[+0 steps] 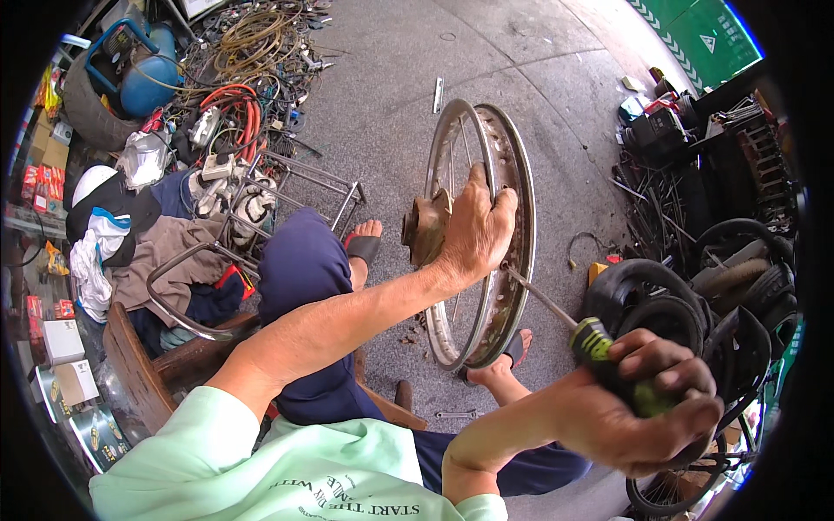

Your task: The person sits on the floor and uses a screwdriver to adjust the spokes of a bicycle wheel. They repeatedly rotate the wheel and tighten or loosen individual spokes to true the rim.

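A worn metal wheel rim (514,152) stands upright between my legs, with a rusty hub (426,227) and a few spokes inside it. My left hand (480,224) grips the rim from above, its fingers wrapped over the near edge. In my right hand (656,399) is a screwdriver (593,340) with a green and black handle, held in a closed fist. The screwdriver's shaft runs up and left to the outer face of the rim, where its tip meets a spoke hole just below my left hand. Whether the tip sits inside the hole I cannot make out.
Black tyres (647,295) are piled at right, below a heap of metal rods (651,208). A metal tube frame (334,187) stands at left, before tangled hoses and cables (261,43). A wrench (459,415) lies on the floor by a wooden stool (395,408).
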A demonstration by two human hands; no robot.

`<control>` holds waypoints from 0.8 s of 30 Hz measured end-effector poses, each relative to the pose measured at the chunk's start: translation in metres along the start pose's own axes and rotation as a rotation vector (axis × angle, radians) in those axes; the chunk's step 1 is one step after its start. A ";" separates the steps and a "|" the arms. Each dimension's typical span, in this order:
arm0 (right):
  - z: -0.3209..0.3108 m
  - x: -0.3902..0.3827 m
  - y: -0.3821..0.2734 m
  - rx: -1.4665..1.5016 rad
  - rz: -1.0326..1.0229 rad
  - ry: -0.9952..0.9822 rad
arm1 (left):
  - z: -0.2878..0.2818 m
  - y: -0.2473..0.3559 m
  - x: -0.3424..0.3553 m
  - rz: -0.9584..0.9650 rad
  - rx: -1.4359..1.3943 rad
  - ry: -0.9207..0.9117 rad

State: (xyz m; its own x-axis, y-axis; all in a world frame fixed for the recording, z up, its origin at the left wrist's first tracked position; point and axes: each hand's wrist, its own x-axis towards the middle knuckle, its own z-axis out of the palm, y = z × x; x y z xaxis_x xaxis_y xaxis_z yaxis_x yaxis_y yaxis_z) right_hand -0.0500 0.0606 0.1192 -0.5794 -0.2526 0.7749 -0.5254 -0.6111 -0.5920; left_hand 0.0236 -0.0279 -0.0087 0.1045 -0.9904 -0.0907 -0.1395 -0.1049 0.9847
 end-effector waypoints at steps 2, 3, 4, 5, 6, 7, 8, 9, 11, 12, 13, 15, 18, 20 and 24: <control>-0.002 -0.009 -0.009 0.007 -0.097 -0.119 | -0.001 0.002 -0.001 -0.007 -0.027 -0.007; -0.003 -0.017 -0.012 0.114 -0.110 -0.148 | 0.000 0.004 -0.002 -0.009 -0.013 0.014; -0.004 -0.025 -0.019 0.089 -0.098 -0.167 | 0.003 0.006 -0.004 -0.009 -0.003 0.029; -0.001 -0.032 -0.026 0.029 -0.124 -0.159 | 0.004 0.004 -0.004 0.000 -0.021 0.056; 0.004 -0.043 -0.038 0.061 -0.048 -0.143 | 0.006 0.001 -0.005 0.010 -0.038 0.082; 0.006 -0.046 -0.033 0.097 -0.101 -0.162 | 0.008 -0.002 -0.006 0.021 -0.057 0.110; 0.007 -0.049 -0.028 0.134 -0.153 -0.182 | 0.011 -0.005 -0.006 0.031 -0.084 0.162; 0.009 -0.052 -0.023 0.173 -0.205 -0.201 | 0.011 -0.009 -0.004 0.033 -0.075 0.161; 0.003 -0.045 -0.025 0.069 -0.149 -0.253 | 0.013 -0.012 -0.004 0.029 -0.064 0.152; 0.004 -0.039 -0.024 -0.036 -0.251 -0.246 | 0.016 -0.021 -0.003 0.071 -0.144 0.183; -0.002 -0.030 -0.017 -0.031 -0.293 -0.217 | 0.013 -0.014 -0.001 -0.068 -0.171 0.036; -0.019 -0.012 -0.009 0.045 -0.314 -0.254 | 0.003 0.002 0.006 -0.256 -0.388 -0.110; -0.045 0.024 -0.020 -0.381 -0.271 -0.578 | -0.009 0.002 0.011 -0.421 -0.553 -0.156; -0.058 0.071 -0.046 -0.673 -0.056 -0.981 | -0.004 0.012 0.005 -0.498 -0.424 -0.097; -0.050 0.117 -0.068 -0.907 0.489 -1.518 | 0.019 0.006 -0.015 -0.357 -0.366 0.152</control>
State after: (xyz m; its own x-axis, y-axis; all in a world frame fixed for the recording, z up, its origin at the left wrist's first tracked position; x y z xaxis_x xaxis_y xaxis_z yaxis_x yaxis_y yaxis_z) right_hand -0.1133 0.1100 0.2393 -0.0399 -0.9589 -0.2811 -0.9368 0.1338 -0.3234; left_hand 0.0026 -0.0156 -0.0039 0.2284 -0.8717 -0.4335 0.2804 -0.3676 0.8867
